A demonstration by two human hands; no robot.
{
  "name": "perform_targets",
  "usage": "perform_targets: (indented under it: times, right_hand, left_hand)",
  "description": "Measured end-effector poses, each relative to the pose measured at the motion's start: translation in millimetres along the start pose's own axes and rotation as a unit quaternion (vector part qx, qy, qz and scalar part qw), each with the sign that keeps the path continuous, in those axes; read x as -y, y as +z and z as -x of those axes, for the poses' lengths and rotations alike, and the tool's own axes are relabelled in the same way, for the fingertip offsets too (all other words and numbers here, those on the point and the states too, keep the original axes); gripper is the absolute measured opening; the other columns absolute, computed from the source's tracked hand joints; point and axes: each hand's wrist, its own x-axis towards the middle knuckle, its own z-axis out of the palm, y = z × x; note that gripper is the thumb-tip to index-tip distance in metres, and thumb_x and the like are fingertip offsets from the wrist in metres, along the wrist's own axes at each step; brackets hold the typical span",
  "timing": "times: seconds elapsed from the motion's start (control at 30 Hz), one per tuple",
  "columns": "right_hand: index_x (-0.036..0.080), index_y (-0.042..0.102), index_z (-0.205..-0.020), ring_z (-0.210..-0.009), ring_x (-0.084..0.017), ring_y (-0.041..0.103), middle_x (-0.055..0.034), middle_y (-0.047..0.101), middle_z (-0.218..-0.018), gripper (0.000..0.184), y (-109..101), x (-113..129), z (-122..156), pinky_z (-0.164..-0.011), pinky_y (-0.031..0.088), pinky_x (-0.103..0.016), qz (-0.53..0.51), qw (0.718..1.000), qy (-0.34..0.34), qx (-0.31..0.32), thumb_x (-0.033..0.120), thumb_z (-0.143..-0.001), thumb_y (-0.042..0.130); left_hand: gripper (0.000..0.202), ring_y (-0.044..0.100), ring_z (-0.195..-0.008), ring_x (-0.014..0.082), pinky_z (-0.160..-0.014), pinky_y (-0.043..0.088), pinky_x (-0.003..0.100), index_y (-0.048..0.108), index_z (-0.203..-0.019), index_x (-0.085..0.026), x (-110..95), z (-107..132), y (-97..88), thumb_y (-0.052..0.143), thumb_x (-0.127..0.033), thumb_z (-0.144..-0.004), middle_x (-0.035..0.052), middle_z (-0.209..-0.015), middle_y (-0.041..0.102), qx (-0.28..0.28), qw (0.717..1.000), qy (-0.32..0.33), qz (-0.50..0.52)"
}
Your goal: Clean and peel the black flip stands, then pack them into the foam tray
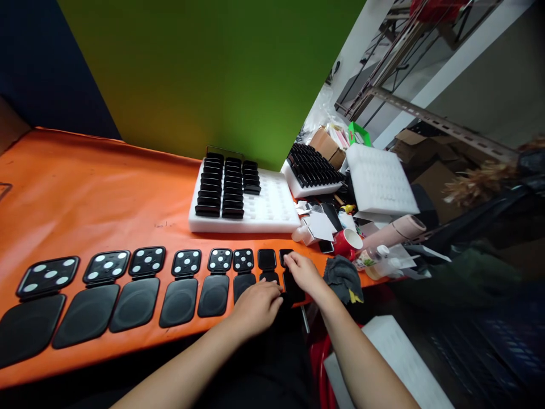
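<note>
Along the front of the table lies a row of opened black hinged cases, each with an upper and a lower half. Several at the left carry white round dots on the upper half, such as this dotted case (pixel 107 265). The two rightmost upper halves show no white dots: a plain case (pixel 267 259) and the end case (pixel 285 257). My right hand (pixel 303 274) has its thumb and fingers closed at the edge of that end case. My left hand (pixel 256 307) rests over the lower halves beside it, fingers loosely stretched; its fingertips are partly hidden.
Behind the row, a white foam tray (pixel 272 218) holds several upright black cases. A second filled foam tray (pixel 315 190) stands to its right. Nearby are a red mug (pixel 346 244), a bottle (pixel 371 257), a pink tumbler (pixel 394 230) and a grey cloth (pixel 343 277) at the edge.
</note>
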Motion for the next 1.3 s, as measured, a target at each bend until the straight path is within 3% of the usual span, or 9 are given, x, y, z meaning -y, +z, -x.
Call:
perform_targets:
  times: [0.13, 0.2, 0.3, 0.5, 0.77, 0.97, 1.3]
  right_hand:
    - [0.019, 0.053, -0.073, -0.059, -0.013, 0.049, 0.0013, 0.052, -0.063, 0.035, -7, -9, 43, -0.056, 0.037, -0.023, -0.134, 0.987, 0.018, 0.083, 0.047, -0.086, 0.036]
    - [0.019, 0.051, -0.073, -0.062, -0.013, 0.048, 0.0023, 0.051, -0.066, 0.027, -3, -9, 58, -0.058, 0.038, -0.023, -0.212, 0.973, 0.029, 0.088, 0.045, -0.081, 0.048]
    - [0.019, 0.05, -0.071, -0.063, -0.012, 0.046, 0.0025, 0.049, -0.066, 0.023, 1, -6, 65, -0.061, 0.037, -0.023, -0.237, 0.969, 0.028, 0.068, 0.041, -0.076, 0.056]
    - [0.02, 0.045, -0.076, -0.052, -0.012, 0.047, 0.0025, 0.054, -0.061, 0.022, 6, 4, 31, -0.052, 0.038, -0.023, -0.275, 0.957, 0.046, 0.083, 0.041, -0.077, 0.051]
    - [0.017, 0.053, -0.064, -0.061, -0.012, 0.048, 0.0026, 0.053, -0.063, 0.019, 48, 33, -29, -0.059, 0.036, -0.022, -0.174, 0.981, -0.033, 0.075, 0.034, -0.073, 0.054]
    - [0.017, 0.053, -0.06, -0.058, -0.012, 0.047, 0.0027, 0.053, -0.059, 0.021, 64, 33, -34, -0.056, 0.034, -0.021, -0.114, 0.989, -0.041, 0.08, 0.033, -0.074, 0.052]
    - [0.018, 0.055, -0.068, -0.065, -0.013, 0.05, 0.0, 0.057, -0.069, 0.02, 69, 37, -32, -0.059, 0.035, -0.021, -0.052, 0.997, -0.03, 0.043, 0.033, -0.078, 0.048]
  left_hand:
    - [0.033, 0.058, -0.072, 0.0152, -0.064, 0.044, 0.026, 0.057, -0.077, -0.019, -1, -2, -2.2, 0.03, -0.032, -0.089, 0.002, -0.075, 0.062, -0.053, 0.996, -0.064, 0.017]
    - [0.037, 0.057, -0.07, 0.0144, -0.06, 0.043, 0.024, 0.056, -0.077, -0.018, -2, 0, -4.6, 0.026, -0.035, -0.09, 0.0018, -0.073, 0.061, -0.065, 0.995, -0.079, 0.021]
    - [0.037, 0.059, -0.076, 0.0143, -0.065, 0.045, 0.024, 0.059, -0.08, -0.019, -1, 9, -12.7, 0.027, -0.035, -0.09, 0.0021, -0.08, 0.063, -0.054, 0.996, -0.069, 0.014]
    - [0.029, 0.05, -0.109, 0.0233, -0.096, 0.035, 0.041, 0.059, -0.107, -0.023, 12, 32, -27.4, 0.04, -0.031, -0.085, 0.0048, -0.118, 0.057, -0.032, 0.998, -0.037, -0.043]
    - [0.034, 0.042, -0.119, 0.0233, -0.1, 0.034, 0.042, 0.05, -0.117, -0.021, 24, 43, -17.3, 0.041, -0.028, -0.085, 0.0055, -0.129, 0.048, -0.029, 0.984, 0.008, -0.173]
    - [0.034, 0.043, -0.117, 0.0224, -0.1, 0.035, 0.041, 0.051, -0.117, -0.021, 25, 43, -17.2, 0.041, -0.027, -0.085, 0.0052, -0.128, 0.049, -0.038, 0.984, 0.007, -0.174]
    - [0.034, 0.045, -0.116, 0.0217, -0.098, 0.037, 0.04, 0.051, -0.116, -0.02, 27, 43, -15.5, 0.042, -0.025, -0.085, 0.0061, -0.127, 0.05, -0.049, 0.983, 0.016, -0.175]
